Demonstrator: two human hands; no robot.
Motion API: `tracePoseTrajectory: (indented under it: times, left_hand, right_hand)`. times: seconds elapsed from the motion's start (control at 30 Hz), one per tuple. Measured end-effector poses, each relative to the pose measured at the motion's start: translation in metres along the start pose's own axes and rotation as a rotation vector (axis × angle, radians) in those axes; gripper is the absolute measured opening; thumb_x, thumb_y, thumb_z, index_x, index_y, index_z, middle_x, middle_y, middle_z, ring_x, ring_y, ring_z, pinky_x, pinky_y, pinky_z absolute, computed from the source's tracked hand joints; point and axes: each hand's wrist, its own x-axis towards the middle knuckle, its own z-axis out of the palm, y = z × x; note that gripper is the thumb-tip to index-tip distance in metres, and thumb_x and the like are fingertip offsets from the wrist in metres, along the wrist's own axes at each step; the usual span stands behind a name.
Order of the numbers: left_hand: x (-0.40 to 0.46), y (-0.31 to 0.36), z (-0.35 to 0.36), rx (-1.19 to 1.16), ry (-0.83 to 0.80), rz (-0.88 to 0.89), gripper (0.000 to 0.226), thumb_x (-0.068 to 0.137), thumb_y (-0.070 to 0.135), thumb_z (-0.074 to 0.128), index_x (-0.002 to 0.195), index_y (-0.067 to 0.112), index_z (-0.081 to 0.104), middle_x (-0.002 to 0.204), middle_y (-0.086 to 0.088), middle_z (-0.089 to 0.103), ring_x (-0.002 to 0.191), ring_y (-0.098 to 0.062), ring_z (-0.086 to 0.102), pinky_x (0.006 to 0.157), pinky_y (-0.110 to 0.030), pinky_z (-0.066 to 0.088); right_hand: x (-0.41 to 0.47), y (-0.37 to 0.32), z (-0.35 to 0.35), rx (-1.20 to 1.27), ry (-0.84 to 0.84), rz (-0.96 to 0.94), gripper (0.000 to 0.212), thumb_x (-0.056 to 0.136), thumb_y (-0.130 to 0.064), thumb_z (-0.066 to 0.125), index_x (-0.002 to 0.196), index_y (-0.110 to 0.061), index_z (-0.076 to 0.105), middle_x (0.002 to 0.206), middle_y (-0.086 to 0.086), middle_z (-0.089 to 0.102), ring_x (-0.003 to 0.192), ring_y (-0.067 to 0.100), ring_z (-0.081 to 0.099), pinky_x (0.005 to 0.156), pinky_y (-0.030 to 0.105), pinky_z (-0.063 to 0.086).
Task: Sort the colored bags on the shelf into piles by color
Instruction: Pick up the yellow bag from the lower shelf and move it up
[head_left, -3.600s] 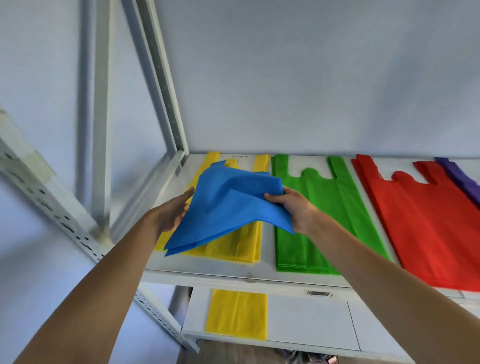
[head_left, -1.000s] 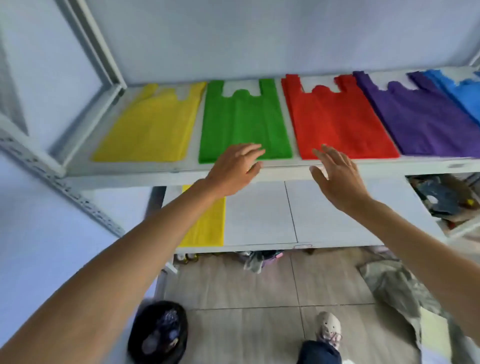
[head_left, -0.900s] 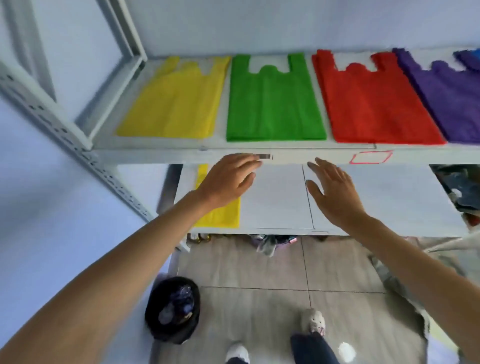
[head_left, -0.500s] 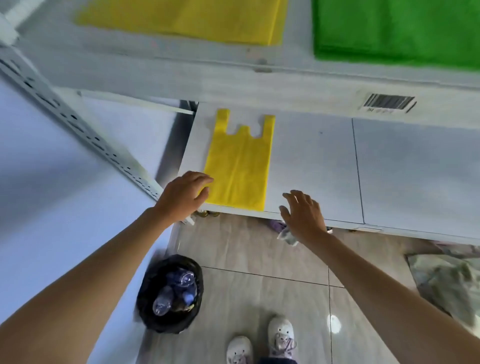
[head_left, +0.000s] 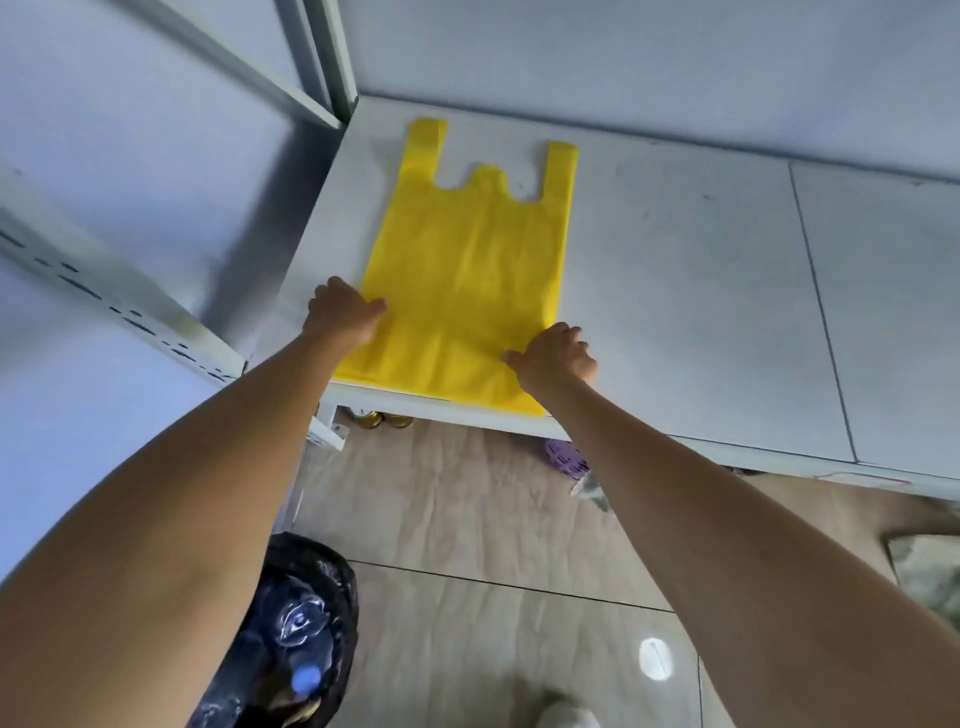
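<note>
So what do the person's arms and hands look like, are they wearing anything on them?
Nothing shows on them. Both arms are bare along all that is in view: no sleeves, gloves or watch. The left hand and right hand show no rings or bracelets. Two long forearms come up from the picture's bottom corners.

Both bare arms stretch forward, toward twelve o'clock. The left hand lies knuckles up, fingers curled under, thumb pointing to three o'clock. The right hand mirrors it, thumb toward nine o'clock.
</note>
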Motion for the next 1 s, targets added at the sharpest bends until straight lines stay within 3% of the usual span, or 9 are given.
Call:
tracePoseTrajectory:
  times: [0.17,0.33,0.43,0.57,0.63,0.7,0.83,0.93,1.0]
  left_hand:
    - [-0.036,0.004,0.005,0.119,-0.129,0.062,0.056,0.096,0.034,0.053,0.133,-0.008,0.046,0.138,-0.028,0.047,0.131,-0.04,0.042,0.106,-0.04,0.036]
    - [-0.114,-0.009,-0.033,-0.229,-0.512,-0.167,0.062,0.073,0.014,0.07,0.13,-0.006,0.053,0.127,-0.025,0.058,0.115,-0.041,0.058,0.099,-0.043,0.047]
    - [-0.165,-0.001,-0.088,-0.428,-0.649,-0.279,0.051,0.078,0.014,0.065,0.126,0.0,0.056,0.123,-0.025,0.063,0.109,-0.04,0.063,0.098,-0.049,0.049]
    - [-0.228,0.034,-0.196,-0.517,-0.56,-0.203,0.042,0.094,0.021,0.056,0.127,-0.005,0.057,0.121,-0.024,0.063,0.109,-0.037,0.062,0.097,-0.044,0.049]
    - [-0.257,0.058,-0.255,-0.541,-0.536,-0.128,0.042,0.095,0.025,0.057,0.126,-0.004,0.058,0.122,-0.026,0.063,0.11,-0.039,0.062,0.096,-0.05,0.049]
    - [-0.291,0.085,-0.323,-0.519,-0.509,-0.047,0.039,0.095,0.028,0.057,0.123,0.002,0.06,0.115,-0.019,0.067,0.097,-0.031,0.066,0.083,-0.037,0.054]
    - [-0.346,0.134,-0.454,-0.495,-0.464,0.197,0.027,0.098,0.029,0.047,0.097,0.011,0.066,0.097,-0.011,0.067,0.07,-0.014,0.065,0.057,-0.02,0.051]
    - [-0.371,0.167,-0.543,-0.663,-0.464,0.302,0.026,0.097,0.03,0.048,0.105,0.01,0.063,0.104,-0.009,0.067,0.077,-0.015,0.072,0.068,-0.026,0.057]
    - [-0.375,0.185,-0.595,-0.852,-0.436,0.362,0.023,0.092,0.027,0.054,0.103,0.008,0.062,0.104,-0.011,0.065,0.075,-0.02,0.074,0.067,-0.029,0.06]
  right_hand:
    - [-0.033,0.016,0.004,0.217,-0.172,0.021,0.041,0.084,-0.022,0.059,0.122,-0.007,0.055,0.128,0.013,0.048,0.113,0.034,0.056,0.087,0.036,0.047]
    - [-0.117,0.051,-0.032,0.7,-0.427,0.134,0.045,0.074,-0.012,0.07,0.116,-0.002,0.06,0.119,0.019,0.063,0.107,0.034,0.06,0.095,0.046,0.049]
    - [-0.165,0.058,-0.096,0.844,-0.491,0.112,0.041,0.075,-0.006,0.07,0.115,-0.003,0.061,0.115,0.017,0.066,0.098,0.03,0.06,0.089,0.037,0.049]
    - [-0.226,0.058,-0.216,1.028,-0.602,0.048,0.026,0.076,-0.01,0.072,0.101,-0.005,0.065,0.09,0.014,0.07,0.074,0.025,0.064,0.056,0.021,0.05]
    - [-0.249,0.058,-0.271,1.095,-0.623,0.032,0.042,0.068,-0.015,0.078,0.105,-0.002,0.064,0.096,0.02,0.069,0.08,0.032,0.065,0.063,0.03,0.052]
    - [-0.279,0.055,-0.333,1.164,-0.632,0.008,0.037,0.072,-0.014,0.076,0.105,-0.002,0.064,0.094,0.018,0.07,0.079,0.03,0.067,0.069,0.034,0.055]
    - [-0.331,0.038,-0.459,1.288,-0.614,-0.1,0.019,0.072,-0.011,0.073,0.088,-0.012,0.062,0.081,0.008,0.064,0.062,0.017,0.063,0.045,0.022,0.054]
    - [-0.366,0.012,-0.552,1.368,-0.621,-0.251,0.006,0.083,-0.012,0.061,0.083,-0.007,0.061,0.073,0.012,0.066,0.051,0.019,0.067,0.045,0.023,0.056]
    - [-0.38,-0.01,-0.609,1.36,-0.586,-0.41,0.008,0.085,-0.014,0.058,0.088,-0.007,0.062,0.076,0.011,0.071,0.06,0.02,0.071,0.053,0.026,0.059]
